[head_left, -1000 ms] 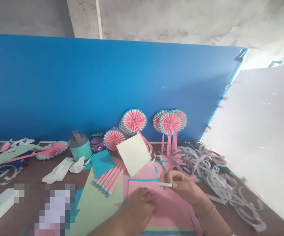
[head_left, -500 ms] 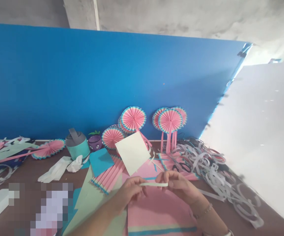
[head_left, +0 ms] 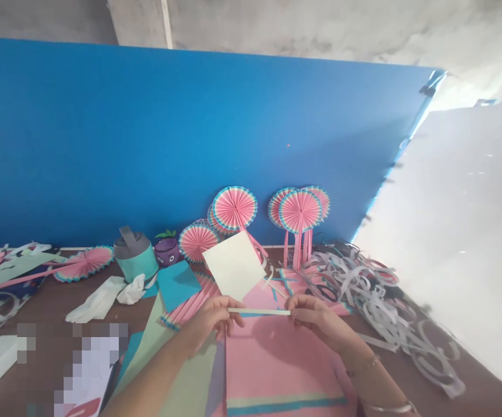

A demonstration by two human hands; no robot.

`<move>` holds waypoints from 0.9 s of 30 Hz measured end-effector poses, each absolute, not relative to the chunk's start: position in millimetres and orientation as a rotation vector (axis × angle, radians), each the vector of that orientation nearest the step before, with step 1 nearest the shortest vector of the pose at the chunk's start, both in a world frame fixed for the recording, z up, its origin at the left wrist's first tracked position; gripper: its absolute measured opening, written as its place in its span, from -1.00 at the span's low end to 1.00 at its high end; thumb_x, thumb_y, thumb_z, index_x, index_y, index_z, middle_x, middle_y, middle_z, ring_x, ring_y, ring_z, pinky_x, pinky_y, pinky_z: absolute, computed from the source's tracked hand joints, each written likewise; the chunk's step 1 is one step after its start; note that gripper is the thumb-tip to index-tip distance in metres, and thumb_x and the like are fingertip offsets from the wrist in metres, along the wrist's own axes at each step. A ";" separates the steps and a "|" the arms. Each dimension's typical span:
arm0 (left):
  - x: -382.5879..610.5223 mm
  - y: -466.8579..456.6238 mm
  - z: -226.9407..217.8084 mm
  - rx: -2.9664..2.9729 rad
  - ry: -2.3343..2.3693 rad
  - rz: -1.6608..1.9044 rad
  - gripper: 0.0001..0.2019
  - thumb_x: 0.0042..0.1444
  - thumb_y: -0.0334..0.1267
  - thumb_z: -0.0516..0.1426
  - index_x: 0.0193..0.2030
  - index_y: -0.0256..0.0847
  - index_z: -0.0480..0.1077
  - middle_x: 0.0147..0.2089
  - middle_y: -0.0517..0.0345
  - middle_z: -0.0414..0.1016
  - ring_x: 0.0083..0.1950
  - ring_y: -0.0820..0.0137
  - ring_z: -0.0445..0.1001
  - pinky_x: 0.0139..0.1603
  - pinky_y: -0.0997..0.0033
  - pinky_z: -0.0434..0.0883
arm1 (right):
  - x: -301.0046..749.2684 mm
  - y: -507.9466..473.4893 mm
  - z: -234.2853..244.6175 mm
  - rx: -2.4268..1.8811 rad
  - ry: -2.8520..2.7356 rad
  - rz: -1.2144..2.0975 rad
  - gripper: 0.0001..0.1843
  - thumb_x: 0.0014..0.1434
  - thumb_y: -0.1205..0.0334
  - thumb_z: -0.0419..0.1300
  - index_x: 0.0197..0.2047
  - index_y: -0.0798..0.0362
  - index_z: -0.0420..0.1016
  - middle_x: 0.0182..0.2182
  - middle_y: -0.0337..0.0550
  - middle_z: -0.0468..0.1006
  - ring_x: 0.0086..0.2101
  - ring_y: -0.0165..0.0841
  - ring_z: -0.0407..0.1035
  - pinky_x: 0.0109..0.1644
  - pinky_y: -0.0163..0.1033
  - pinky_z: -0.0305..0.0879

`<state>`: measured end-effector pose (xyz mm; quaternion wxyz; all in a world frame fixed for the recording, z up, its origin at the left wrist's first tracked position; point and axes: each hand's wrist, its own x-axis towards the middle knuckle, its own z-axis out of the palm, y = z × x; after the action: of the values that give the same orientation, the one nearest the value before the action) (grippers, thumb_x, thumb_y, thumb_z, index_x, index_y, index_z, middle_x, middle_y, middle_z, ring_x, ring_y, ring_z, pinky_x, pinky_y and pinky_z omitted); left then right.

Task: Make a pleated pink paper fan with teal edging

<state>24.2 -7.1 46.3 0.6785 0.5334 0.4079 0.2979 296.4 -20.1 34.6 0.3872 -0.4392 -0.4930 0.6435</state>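
Between my two hands a narrow pale strip (head_left: pixel 259 312), seemingly paper, is held out level. My left hand (head_left: pixel 217 315) pinches its left end, and my right hand (head_left: pixel 309 314) pinches the right end. Just below lies a pink paper sheet (head_left: pixel 277 359) with cream and blue bands along its near edge. Its far edge shows a blue line partly behind the strip. A cream square of paper (head_left: pixel 233 269) and a blue square of paper (head_left: pixel 178 285) lie beyond my left hand, over a pleated pink paper (head_left: pixel 196 298).
Round pleated paper fans (head_left: pixel 301 211) lean against the blue partition (head_left: pixel 190 133). Curled white strips (head_left: pixel 377 307) heap up at the right. A teal cup (head_left: pixel 137 260), a purple pot (head_left: pixel 166 250) and crumpled tissue (head_left: pixel 98 298) stand or lie at the left.
My hands have moved apart and slightly away from me. More of the pale strip shows stretched between them, and more of the pink sheet is uncovered.
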 end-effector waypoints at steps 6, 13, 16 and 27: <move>23.8 -4.6 46.0 1.368 1.070 0.650 -0.69 -0.05 -0.10 0.06 -0.24 -0.30 0.36 -0.24 -0.04 0.54 -0.46 0.44 0.50 -0.59 0.55 0.21 | 297.9 -18.1 32.8 -1.193 -1.321 1.570 -0.80 -0.08 0.15 0.32 -0.44 0.09 0.44 -0.56 -0.31 0.35 -0.49 -0.46 0.21 -0.38 -0.33 0.12; 21.9 0.1 39.6 1.422 1.296 0.643 -0.84 -0.08 -0.18 0.07 -0.39 -0.21 0.28 -0.37 0.10 0.51 -0.46 0.41 0.48 -0.67 0.58 0.16 | 294.0 -12.9 23.9 -1.429 -1.488 1.319 -0.68 -0.02 0.00 0.24 -0.36 0.11 0.52 -0.60 -0.32 0.29 -0.54 -0.47 0.12 -0.46 -0.32 0.02; 20.3 0.3 40.8 1.501 1.462 0.644 -0.88 -0.08 -0.21 0.10 -0.51 -0.20 0.28 -0.56 0.25 0.38 -0.57 0.48 0.34 -0.66 0.58 0.08 | 290.1 -10.1 17.7 -1.486 -1.534 1.189 -0.65 -0.03 0.01 0.21 -0.32 0.13 0.54 -0.60 -0.29 0.32 -0.54 -0.44 0.16 -0.44 -0.30 0.06; 19.3 -3.7 42.6 1.694 1.581 0.427 -0.84 -0.02 -0.26 0.04 -0.58 -0.19 0.23 -0.59 0.30 0.29 -0.52 0.45 0.29 -0.51 0.49 0.13 | 289.8 -3.0 -11.4 -1.542 -1.653 0.831 -0.68 -0.01 0.13 0.07 -0.25 0.13 0.47 -0.50 -0.19 0.44 -0.47 -0.34 0.30 -0.38 -0.27 0.20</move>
<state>19.3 -3.7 42.6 0.3827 0.6642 0.6200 0.1673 289.8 -3.0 -11.4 0.3584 -0.5979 -0.6406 0.3221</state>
